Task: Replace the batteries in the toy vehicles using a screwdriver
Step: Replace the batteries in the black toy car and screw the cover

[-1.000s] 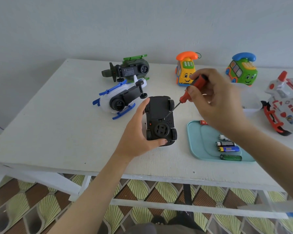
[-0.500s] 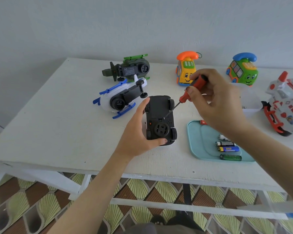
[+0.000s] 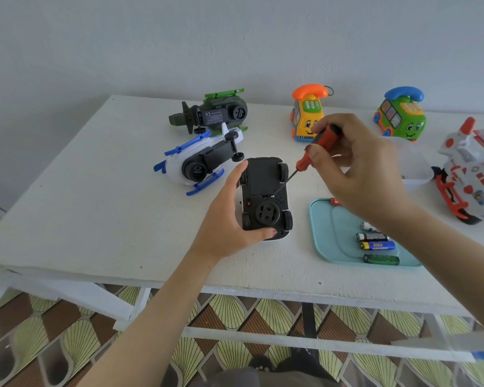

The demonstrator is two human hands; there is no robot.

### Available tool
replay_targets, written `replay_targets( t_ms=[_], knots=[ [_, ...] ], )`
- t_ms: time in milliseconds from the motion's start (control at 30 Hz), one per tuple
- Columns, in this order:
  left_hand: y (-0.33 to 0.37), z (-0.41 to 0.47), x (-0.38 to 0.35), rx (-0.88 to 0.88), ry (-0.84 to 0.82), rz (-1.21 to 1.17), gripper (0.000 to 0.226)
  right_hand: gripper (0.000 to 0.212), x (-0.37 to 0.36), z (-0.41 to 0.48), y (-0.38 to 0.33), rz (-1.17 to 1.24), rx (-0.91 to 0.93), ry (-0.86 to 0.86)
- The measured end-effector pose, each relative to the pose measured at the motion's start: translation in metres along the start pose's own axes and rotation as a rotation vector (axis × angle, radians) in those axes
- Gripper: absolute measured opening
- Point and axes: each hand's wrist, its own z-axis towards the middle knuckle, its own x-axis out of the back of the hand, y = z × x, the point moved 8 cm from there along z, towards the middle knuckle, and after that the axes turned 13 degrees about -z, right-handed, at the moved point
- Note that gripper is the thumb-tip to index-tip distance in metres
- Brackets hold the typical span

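Toy car (image 3: 263,185), black underside up, sits near the front edge of the white table (image 3: 95,219). The person's left hand (image 3: 227,219) cups it from the left, with the thumb along its side and the fingertips wrapped round the near end. The right hand (image 3: 355,169) pinches the red-and-black screwdriver (image 3: 302,163), whose tip rests on the car's underside. Just to the right is a teal tray (image 3: 319,233). It holds a green battery (image 3: 382,259) nearest, then a blue-and-yellow battery (image 3: 377,245) and a black battery (image 3: 372,236), lying side by side. Beyond the car a white-and-blue helicopter (image 3: 196,163) lies on its side, with a green helicopter (image 3: 215,114) behind it. A clear plastic box (image 3: 414,163) shows past the right wrist, but I cannot make out its contents. By the wall stand a yellow phone car (image 3: 305,115) and a green phone car (image 3: 400,118).
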Motion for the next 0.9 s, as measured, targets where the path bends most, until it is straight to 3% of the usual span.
replay_targets(
  t_ms=[900],
  knots=[
    [-0.001,0.0011,-0.0005,-0.001,-0.002,-0.022,0.111,0.02,0.0,-0.0078,-0.0008,0.01,0.003,0.01]
  ],
)
